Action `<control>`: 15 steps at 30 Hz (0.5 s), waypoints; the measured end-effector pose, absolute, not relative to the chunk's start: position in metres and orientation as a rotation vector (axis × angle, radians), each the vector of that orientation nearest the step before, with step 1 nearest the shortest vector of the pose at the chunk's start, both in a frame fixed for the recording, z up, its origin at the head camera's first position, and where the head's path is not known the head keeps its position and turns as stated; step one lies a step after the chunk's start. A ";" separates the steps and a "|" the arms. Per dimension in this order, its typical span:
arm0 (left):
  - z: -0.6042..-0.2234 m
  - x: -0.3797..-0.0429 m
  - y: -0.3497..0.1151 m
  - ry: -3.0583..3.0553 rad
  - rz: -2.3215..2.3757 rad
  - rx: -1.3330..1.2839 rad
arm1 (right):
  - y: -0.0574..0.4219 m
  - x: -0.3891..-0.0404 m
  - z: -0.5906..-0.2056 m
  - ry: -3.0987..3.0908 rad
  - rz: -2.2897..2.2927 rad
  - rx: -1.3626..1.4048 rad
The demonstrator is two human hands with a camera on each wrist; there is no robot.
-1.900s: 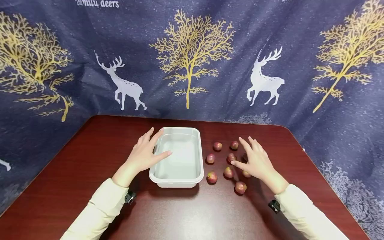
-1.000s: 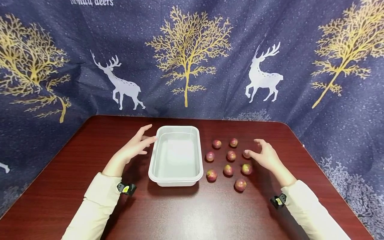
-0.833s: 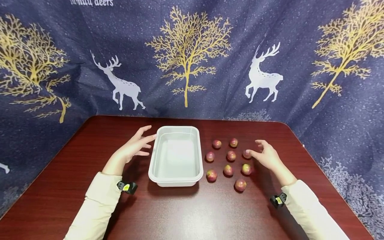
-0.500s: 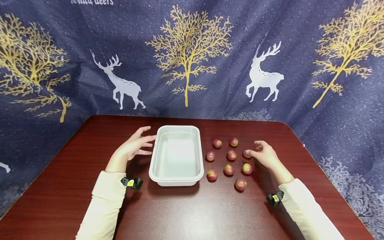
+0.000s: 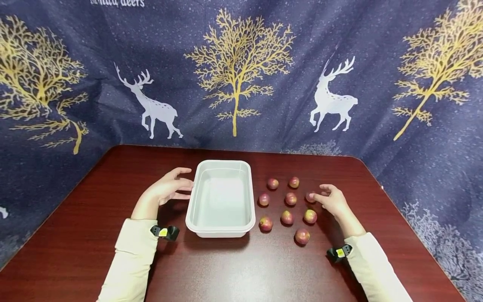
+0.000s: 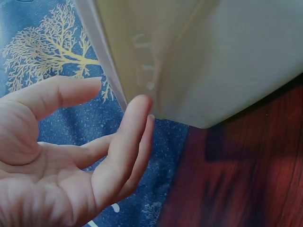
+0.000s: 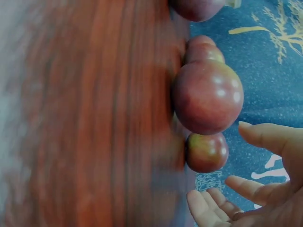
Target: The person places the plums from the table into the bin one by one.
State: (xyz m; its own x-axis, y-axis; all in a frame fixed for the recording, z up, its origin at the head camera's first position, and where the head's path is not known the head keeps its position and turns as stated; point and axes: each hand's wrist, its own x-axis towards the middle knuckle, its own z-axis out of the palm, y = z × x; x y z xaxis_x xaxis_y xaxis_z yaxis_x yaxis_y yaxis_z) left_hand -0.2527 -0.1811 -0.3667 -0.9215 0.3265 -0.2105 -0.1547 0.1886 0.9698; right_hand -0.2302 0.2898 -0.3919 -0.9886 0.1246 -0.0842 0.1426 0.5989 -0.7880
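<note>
My left hand (image 5: 166,188) is beside the white plastic tub (image 5: 222,197), fingertips right at the left rim. In the left wrist view, the left hand's (image 6: 64,187) thumb stands apart from its bent fingers, which overlap the tub's wall (image 6: 227,61). Right of the tub lie several round, plum-like fruits, red-purple with yellow-green patches. My right hand (image 5: 335,202) is at the rightmost one, a plum-like fruit (image 5: 310,197) partly hidden by the thumb. In the right wrist view, the right hand (image 7: 277,201) has loosely spread fingers with nothing between them.
Nearer the body lie a yellowish plum-like fruit (image 5: 310,216) and another fruit (image 5: 302,236). The dark red table (image 5: 241,268) ends at a blue cloth backdrop (image 5: 271,117) with deer and trees. A black strapped device (image 5: 165,232) is on the left wrist.
My left hand has drawn back from over the tub's left rim to its outer left side. My right hand has moved right from above the fruits, its fingers bending more around the rightmost one.
</note>
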 end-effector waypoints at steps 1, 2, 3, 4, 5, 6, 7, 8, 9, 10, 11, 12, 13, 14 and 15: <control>-0.367 -0.253 -0.182 2.097 1.784 0.175 | 0.290 -0.230 -0.393 2.772 -1.400 0.243; -0.367 -0.253 -0.182 2.093 1.783 0.200 | 0.291 -0.230 -0.394 2.757 -1.418 0.243; -0.367 -0.253 -0.182 2.092 1.780 0.215 | 0.291 -0.230 -0.395 2.739 -1.435 0.249; -0.367 -0.252 -0.183 2.088 1.779 0.232 | 0.291 -0.230 -0.395 2.728 -1.441 0.250; -0.367 -0.252 -0.184 2.078 1.785 0.261 | 0.292 -0.230 -0.396 2.721 -1.447 0.253; -0.367 -0.252 -0.184 2.076 1.781 0.284 | 0.292 -0.230 -0.396 2.713 -1.451 0.252; -0.367 -0.251 -0.183 2.070 1.781 0.300 | 0.292 -0.230 -0.396 2.703 -1.458 0.256; -0.367 -0.251 -0.183 2.068 1.778 0.315 | 0.293 -0.230 -0.397 2.697 -1.461 0.255; -0.366 -0.251 -0.183 2.068 1.775 0.308 | 0.293 -0.230 -0.397 2.693 -1.467 0.257; -0.366 -0.251 -0.182 2.064 1.775 0.304 | 0.293 -0.230 -0.397 2.693 -1.469 0.250; -0.366 -0.251 -0.182 2.066 1.770 0.298 | 0.294 -0.230 -0.397 2.691 -1.474 0.244; -0.366 -0.251 -0.181 2.074 1.759 0.281 | 0.294 -0.231 -0.398 2.688 -1.475 0.235; -0.366 -0.251 -0.181 2.074 1.757 0.269 | 0.294 -0.232 -0.398 2.687 -1.479 0.230; -0.365 -0.252 -0.180 2.076 1.752 0.263 | 0.293 -0.232 -0.399 2.692 -1.475 0.221; -0.365 -0.252 -0.180 2.076 1.750 0.252 | 0.293 -0.233 -0.399 2.702 -1.469 0.212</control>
